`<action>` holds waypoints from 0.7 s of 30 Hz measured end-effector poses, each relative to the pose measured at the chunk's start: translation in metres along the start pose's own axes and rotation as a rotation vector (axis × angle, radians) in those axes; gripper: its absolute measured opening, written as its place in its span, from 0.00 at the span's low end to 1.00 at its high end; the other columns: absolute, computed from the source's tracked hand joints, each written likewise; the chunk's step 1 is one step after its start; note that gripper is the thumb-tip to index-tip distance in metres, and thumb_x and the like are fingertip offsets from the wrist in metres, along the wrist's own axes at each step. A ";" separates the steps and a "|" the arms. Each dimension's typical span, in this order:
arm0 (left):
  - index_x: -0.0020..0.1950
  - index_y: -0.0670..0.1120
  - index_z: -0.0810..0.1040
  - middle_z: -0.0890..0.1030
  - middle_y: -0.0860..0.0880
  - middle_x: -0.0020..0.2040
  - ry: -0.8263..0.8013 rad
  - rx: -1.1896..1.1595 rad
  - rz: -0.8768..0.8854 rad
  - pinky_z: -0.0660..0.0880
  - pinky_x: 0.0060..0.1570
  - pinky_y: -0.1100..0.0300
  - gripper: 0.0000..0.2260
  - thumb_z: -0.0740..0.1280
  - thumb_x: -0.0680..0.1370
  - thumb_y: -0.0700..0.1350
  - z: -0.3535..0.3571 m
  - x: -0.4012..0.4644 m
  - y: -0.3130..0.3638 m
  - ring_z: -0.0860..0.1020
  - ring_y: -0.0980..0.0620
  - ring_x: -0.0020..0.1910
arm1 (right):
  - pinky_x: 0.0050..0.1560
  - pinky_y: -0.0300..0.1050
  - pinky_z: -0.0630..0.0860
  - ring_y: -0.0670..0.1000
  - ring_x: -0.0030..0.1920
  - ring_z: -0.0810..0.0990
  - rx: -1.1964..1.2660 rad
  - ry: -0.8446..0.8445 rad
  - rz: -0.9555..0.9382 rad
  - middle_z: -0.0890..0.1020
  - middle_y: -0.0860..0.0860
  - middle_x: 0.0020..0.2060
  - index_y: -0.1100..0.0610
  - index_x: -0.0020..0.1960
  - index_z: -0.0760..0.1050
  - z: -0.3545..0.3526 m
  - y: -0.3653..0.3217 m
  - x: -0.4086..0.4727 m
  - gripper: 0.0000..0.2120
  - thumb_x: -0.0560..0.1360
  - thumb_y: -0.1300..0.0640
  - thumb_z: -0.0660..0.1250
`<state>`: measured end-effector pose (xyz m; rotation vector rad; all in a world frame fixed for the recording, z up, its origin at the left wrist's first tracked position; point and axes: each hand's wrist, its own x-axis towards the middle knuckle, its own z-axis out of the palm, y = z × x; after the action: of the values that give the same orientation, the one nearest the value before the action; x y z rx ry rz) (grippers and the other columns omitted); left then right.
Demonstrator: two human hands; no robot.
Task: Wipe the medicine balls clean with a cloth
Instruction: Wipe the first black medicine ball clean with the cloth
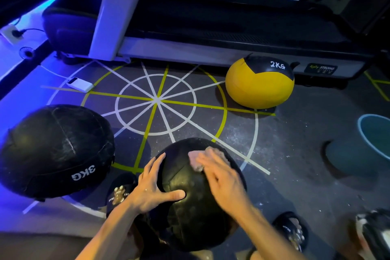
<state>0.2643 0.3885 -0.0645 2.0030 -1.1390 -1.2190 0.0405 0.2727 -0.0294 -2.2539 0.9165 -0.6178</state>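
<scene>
Floor (274,143) dark, dusty, taped lines; left hand (154,186) flat on black ball (190,207); right hand (219,173) presses cloth (195,160).

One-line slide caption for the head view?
Right hand presses pink cloth on black medicine ball; left hand steadies it.

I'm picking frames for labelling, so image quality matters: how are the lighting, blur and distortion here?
Head view: dim overall, with a strong blue-violet cast along the left; the right hand and cloth are motion-smeared, while the left hand on the black ball stays sharp; wide-angle bending curves the floor lines.
</scene>
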 end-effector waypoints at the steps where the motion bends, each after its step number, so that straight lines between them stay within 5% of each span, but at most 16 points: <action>1: 0.79 0.70 0.46 0.44 0.58 0.82 -0.001 0.002 0.008 0.53 0.79 0.40 0.63 0.75 0.51 0.80 0.001 -0.001 -0.001 0.46 0.46 0.82 | 0.73 0.32 0.62 0.35 0.71 0.69 0.044 0.015 0.084 0.76 0.38 0.69 0.49 0.69 0.78 -0.009 0.009 0.007 0.17 0.85 0.61 0.60; 4: 0.79 0.70 0.45 0.44 0.58 0.82 -0.020 0.038 0.032 0.53 0.78 0.41 0.63 0.75 0.52 0.79 0.004 -0.005 0.000 0.46 0.46 0.82 | 0.70 0.46 0.72 0.48 0.67 0.79 0.087 0.066 0.484 0.82 0.43 0.64 0.49 0.68 0.79 -0.026 0.029 0.024 0.15 0.86 0.56 0.59; 6: 0.78 0.71 0.45 0.45 0.58 0.81 -0.015 0.051 0.058 0.53 0.78 0.42 0.62 0.76 0.52 0.79 0.005 -0.007 -0.003 0.47 0.47 0.81 | 0.72 0.51 0.71 0.49 0.69 0.76 0.001 -0.005 0.348 0.80 0.46 0.67 0.46 0.67 0.79 -0.019 0.012 0.020 0.15 0.85 0.57 0.60; 9: 0.76 0.73 0.44 0.46 0.57 0.81 -0.020 0.092 0.067 0.54 0.79 0.42 0.60 0.76 0.53 0.78 0.001 -0.007 -0.007 0.48 0.47 0.81 | 0.75 0.35 0.59 0.34 0.74 0.62 0.014 -0.153 0.043 0.69 0.38 0.72 0.45 0.68 0.79 -0.014 -0.007 0.008 0.17 0.84 0.59 0.62; 11: 0.77 0.72 0.46 0.46 0.58 0.81 -0.017 0.082 0.081 0.53 0.79 0.42 0.60 0.77 0.54 0.78 0.003 -0.010 -0.005 0.47 0.48 0.81 | 0.72 0.29 0.62 0.28 0.70 0.66 0.062 -0.136 0.109 0.73 0.33 0.69 0.45 0.67 0.80 -0.027 0.011 0.015 0.17 0.85 0.60 0.61; 13: 0.79 0.69 0.47 0.45 0.59 0.80 -0.026 0.088 0.086 0.54 0.79 0.41 0.61 0.77 0.54 0.77 0.005 -0.013 0.001 0.47 0.50 0.80 | 0.69 0.42 0.73 0.40 0.67 0.77 0.087 -0.039 0.333 0.80 0.37 0.65 0.46 0.65 0.80 -0.034 0.028 0.026 0.15 0.86 0.57 0.59; 15: 0.79 0.67 0.51 0.47 0.61 0.78 -0.037 0.109 0.099 0.56 0.78 0.43 0.60 0.76 0.54 0.78 0.005 -0.015 0.004 0.50 0.51 0.77 | 0.70 0.51 0.73 0.48 0.70 0.76 0.022 -0.053 0.404 0.79 0.44 0.68 0.44 0.68 0.79 -0.028 0.026 0.023 0.15 0.85 0.54 0.59; 19: 0.64 0.60 0.76 0.68 0.57 0.67 0.103 -0.068 0.069 0.65 0.66 0.65 0.43 0.67 0.57 0.83 -0.007 -0.013 0.008 0.69 0.57 0.66 | 0.78 0.43 0.61 0.41 0.78 0.60 0.002 -0.198 0.107 0.67 0.41 0.75 0.40 0.72 0.74 -0.018 0.003 0.000 0.18 0.85 0.54 0.60; 21: 0.56 0.55 0.79 0.72 0.55 0.63 0.185 -0.098 0.128 0.65 0.58 0.75 0.39 0.68 0.58 0.82 -0.007 -0.012 0.008 0.72 0.64 0.62 | 0.78 0.41 0.61 0.41 0.78 0.62 0.012 -0.235 -0.001 0.69 0.39 0.75 0.42 0.73 0.75 -0.026 0.017 -0.005 0.19 0.85 0.57 0.60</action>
<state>0.2645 0.3951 -0.0495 1.8954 -1.0770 -0.9843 0.0136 0.2576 -0.0242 -2.2580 0.7926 -0.3480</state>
